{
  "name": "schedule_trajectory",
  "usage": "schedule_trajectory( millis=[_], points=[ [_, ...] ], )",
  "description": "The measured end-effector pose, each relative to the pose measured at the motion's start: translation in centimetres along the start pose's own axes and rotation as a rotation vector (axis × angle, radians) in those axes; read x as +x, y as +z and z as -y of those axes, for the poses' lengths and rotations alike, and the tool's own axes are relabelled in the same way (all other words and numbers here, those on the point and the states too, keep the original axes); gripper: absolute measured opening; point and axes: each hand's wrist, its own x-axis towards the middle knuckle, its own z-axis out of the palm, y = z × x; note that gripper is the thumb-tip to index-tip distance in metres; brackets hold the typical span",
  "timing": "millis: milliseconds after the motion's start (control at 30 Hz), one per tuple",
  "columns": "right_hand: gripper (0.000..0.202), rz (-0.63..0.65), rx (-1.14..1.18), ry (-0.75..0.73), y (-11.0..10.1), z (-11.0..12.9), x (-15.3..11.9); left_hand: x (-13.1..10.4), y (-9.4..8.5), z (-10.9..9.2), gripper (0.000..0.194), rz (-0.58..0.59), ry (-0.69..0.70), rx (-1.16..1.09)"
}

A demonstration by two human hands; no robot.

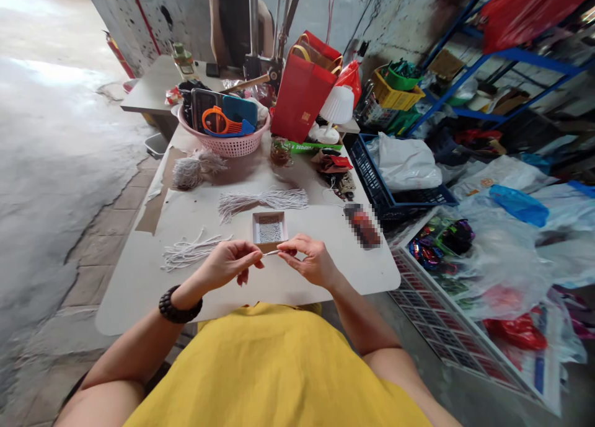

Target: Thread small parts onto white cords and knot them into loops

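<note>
Between my two hands stretches a short piece of white cord (271,253), above the near part of the table. My left hand (237,259) pinches one end between thumb and forefinger. The other end is pinched in the fingertips of my right hand (309,259). Just beyond them sits a small open box (270,227) with many tiny silvery pieces inside, too small to name. A loose pile of white cords (190,252) lies to the left of the box. Behind the box a longer bundle of white cords (263,201) is laid crosswise.
A pink basket (227,143) full of tools and a red paper bag (304,92) stand at the back of the white table (325,253). Greyish strands (198,168) lie at the back left. On the right are a blue crate (376,179) and a white crate (465,334) with plastic bags.
</note>
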Motion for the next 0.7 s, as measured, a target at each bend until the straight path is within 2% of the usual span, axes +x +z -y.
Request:
schedule_trajectory(
  millis=[167,333,467,533,700],
  points=[
    [0.011,-0.011,-0.141,-0.062,0.2,-0.2,0.0,0.1,-0.1,0.0,0.045,0.031,0.020,0.054],
    [0.013,0.037,-0.236,-0.114,0.0,-0.2,0.0,-0.3,-0.4,-0.3,0.031,0.105,0.063,0.184],
    [0.014,0.080,-0.262,-0.083,-0.1,-0.1,0.0,-0.3,-0.6,0.1,0.016,0.012,0.145,0.307],
    [0.013,0.099,-0.262,-0.071,0.0,-0.1,-0.1,-0.2,-0.7,0.3,0.018,-0.032,0.195,0.373],
    [0.011,0.081,-0.279,-0.076,0.0,0.0,-0.1,0.1,-1.2,0.3,0.019,-0.047,0.303,0.493]
  ],
)
